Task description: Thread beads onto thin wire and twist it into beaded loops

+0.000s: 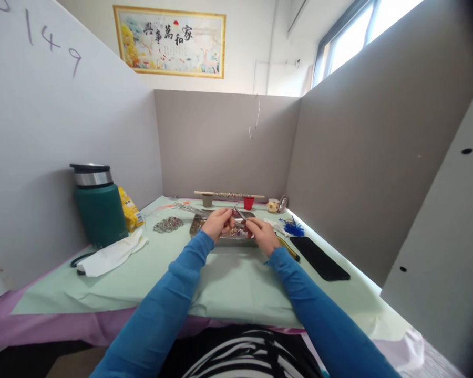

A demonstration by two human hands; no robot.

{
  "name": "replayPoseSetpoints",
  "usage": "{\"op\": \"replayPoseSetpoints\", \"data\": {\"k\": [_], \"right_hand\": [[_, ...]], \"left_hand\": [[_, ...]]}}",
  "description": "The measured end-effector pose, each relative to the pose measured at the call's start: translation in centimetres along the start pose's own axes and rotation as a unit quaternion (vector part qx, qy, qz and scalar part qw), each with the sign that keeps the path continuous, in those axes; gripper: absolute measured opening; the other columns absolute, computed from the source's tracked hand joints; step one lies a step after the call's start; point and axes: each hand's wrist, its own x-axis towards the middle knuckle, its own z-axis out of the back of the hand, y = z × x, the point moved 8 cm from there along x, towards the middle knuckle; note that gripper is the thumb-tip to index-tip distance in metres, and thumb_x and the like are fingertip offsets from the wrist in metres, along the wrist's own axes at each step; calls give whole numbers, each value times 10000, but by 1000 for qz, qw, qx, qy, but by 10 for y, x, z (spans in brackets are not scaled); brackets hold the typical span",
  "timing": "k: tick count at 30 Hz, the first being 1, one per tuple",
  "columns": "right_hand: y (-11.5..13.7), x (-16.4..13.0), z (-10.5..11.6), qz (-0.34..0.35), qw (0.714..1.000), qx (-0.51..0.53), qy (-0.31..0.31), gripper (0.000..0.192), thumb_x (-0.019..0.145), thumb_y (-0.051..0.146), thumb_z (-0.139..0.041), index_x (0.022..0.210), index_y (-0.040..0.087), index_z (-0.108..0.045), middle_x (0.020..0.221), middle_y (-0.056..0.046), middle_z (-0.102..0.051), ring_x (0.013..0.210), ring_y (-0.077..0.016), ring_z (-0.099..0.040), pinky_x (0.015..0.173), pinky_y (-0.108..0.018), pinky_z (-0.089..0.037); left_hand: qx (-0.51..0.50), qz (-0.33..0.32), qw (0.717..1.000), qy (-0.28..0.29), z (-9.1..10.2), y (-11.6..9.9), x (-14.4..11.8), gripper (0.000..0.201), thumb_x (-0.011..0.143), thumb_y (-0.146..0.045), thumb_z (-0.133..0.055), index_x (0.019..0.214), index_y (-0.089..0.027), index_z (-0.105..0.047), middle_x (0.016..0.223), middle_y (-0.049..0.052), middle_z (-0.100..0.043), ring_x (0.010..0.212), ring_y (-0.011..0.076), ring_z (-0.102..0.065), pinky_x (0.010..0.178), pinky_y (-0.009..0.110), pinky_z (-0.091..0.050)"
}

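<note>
Both hands meet over the metal tray (220, 240), which I use as my landmark. Left hand (218, 223) is curled, fingertips pinched on something small — beads, I think, though it is too tiny to be sure. Right hand (261, 234) is closed around a thin metal tool (240, 214) whose tip points up and toward the left hand; I cannot tell whether it is a needle or fine pliers.

How far along: a finished-looking beaded piece (168, 224) lies left of the tray, and a stick (228, 195) carrying beads rests behind the tray on two small cups. Loose beads seem to remain in the tray, so I judge work is left.

Room for moving — the table (228, 283) is open between the tray and me. Right of the tray lie a blue feather (292, 228) and a black phone (319, 258); further right the partition wall stands close. Well left of the tray stand a green flask (98, 207) and a white cloth (112, 255).
</note>
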Motion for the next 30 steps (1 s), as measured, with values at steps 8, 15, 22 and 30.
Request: {"op": "replayPoseSetpoints", "data": {"k": [8,15,22,30], "right_hand": [[-4,3,-3,4,1000,20,21,315,809,395,-461,971,196,-643,798,-39,-651,707,-169,-565,574,-255,-416],[2,2,1,40,999,-12,6,316,824,378,-462,1032,193,-613,973,-71,-638,868,-200,-573,691,-292,-449],[19,-2,5,124,990,-62,-19,281,846,332,-444,1019,183,-607,983,-67,-608,905,-185,-561,831,-306,-421],[25,-3,4,166,981,-97,-27,257,847,285,-426,999,169,-598,930,-68,-609,856,-181,-564,788,-309,-439]], "left_hand": [[19,-13,1000,-1,2,1,3,272,816,-409,-501,768,-142,-504,458,-44,-482,287,20,-260,320,172,-145],[93,-37,995,-2,0,-4,2,251,843,-382,-450,766,-149,-503,417,-54,-465,286,29,-282,331,170,-168],[157,-58,986,5,-3,-12,-1,253,847,-360,-417,756,-147,-517,406,-50,-460,328,45,-325,367,171,-228],[250,-117,961,-19,1,-13,0,288,860,-379,-384,726,-159,-513,429,-49,-471,388,64,-380,439,188,-303]]}}
